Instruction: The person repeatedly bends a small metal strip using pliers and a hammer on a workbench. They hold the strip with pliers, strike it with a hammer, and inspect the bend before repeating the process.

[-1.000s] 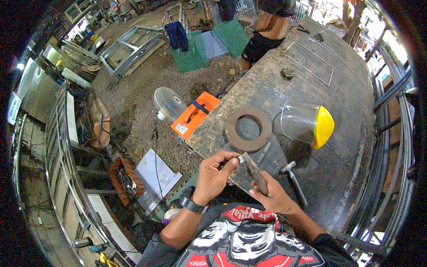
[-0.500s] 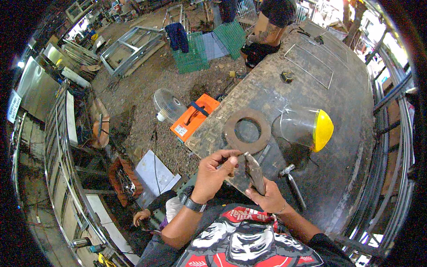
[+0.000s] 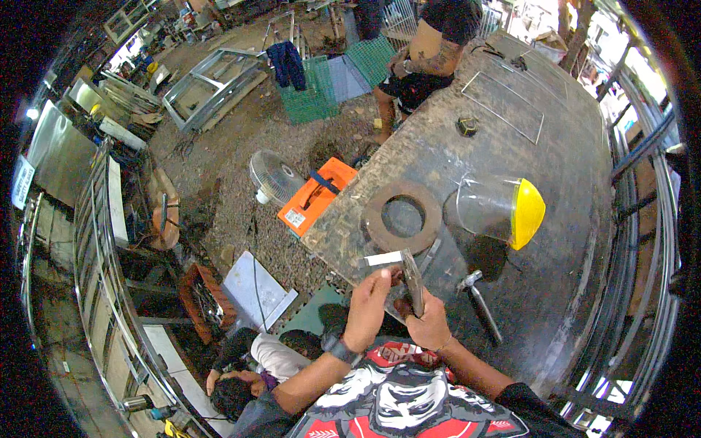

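Note:
My right hand (image 3: 427, 325) grips a flat metal file (image 3: 412, 281) that points away from me, over the near edge of the dark steel worktable (image 3: 555, 292). My left hand (image 3: 369, 306) is beside it, fingers pinching a small metal piece against the file; the piece itself is mostly hidden. A short pale metal strip (image 3: 383, 258) lies just beyond my fingers. A rusty flat steel ring (image 3: 403, 217) rests on the table past that.
A yellow face shield with clear visor (image 3: 504, 210) and a chipping hammer (image 3: 478, 303) lie on the table. A person (image 3: 431, 51) stands at the far end; another person (image 3: 248, 372) crouches on the floor at my left. An orange case (image 3: 315, 196) and a fan (image 3: 272, 177) sit on the ground.
A person has come into view crouching on the floor at lower left. My hands and the file have shifted only slightly.

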A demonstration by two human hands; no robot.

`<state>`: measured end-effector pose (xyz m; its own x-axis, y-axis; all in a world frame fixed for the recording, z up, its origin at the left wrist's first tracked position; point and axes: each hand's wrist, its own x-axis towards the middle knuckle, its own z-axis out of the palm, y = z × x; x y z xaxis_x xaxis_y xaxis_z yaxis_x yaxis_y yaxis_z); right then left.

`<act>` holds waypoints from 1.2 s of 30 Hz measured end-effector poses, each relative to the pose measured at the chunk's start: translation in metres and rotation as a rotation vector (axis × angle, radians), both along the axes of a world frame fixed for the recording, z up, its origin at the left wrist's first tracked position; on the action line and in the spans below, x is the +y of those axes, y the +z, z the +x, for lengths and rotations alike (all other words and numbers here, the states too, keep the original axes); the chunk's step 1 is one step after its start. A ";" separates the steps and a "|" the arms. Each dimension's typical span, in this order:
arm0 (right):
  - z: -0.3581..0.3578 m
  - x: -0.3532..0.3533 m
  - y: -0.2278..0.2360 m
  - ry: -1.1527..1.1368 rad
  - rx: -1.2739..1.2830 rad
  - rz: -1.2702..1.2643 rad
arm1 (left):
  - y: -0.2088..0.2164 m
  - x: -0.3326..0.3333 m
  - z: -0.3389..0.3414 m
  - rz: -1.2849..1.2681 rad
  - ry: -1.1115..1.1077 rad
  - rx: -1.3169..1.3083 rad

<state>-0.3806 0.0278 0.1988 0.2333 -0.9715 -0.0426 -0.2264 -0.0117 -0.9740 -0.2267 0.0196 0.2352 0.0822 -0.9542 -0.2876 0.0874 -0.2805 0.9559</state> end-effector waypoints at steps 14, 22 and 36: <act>0.006 -0.004 0.020 0.071 0.176 -0.188 | 0.043 -0.067 0.007 -0.470 -0.086 -0.160; 0.008 0.005 0.021 0.139 0.132 -0.242 | 0.035 -0.054 0.007 -0.462 0.037 -0.118; 0.010 -0.005 0.029 0.169 0.076 -0.124 | 0.056 -0.058 0.022 -0.352 -0.051 0.028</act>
<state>-0.3707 0.0227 0.2275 0.3939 -0.9178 0.0508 -0.2834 -0.1739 -0.9431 -0.2049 -0.0383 0.2910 0.0287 -0.9979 0.0578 0.1090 0.0606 0.9922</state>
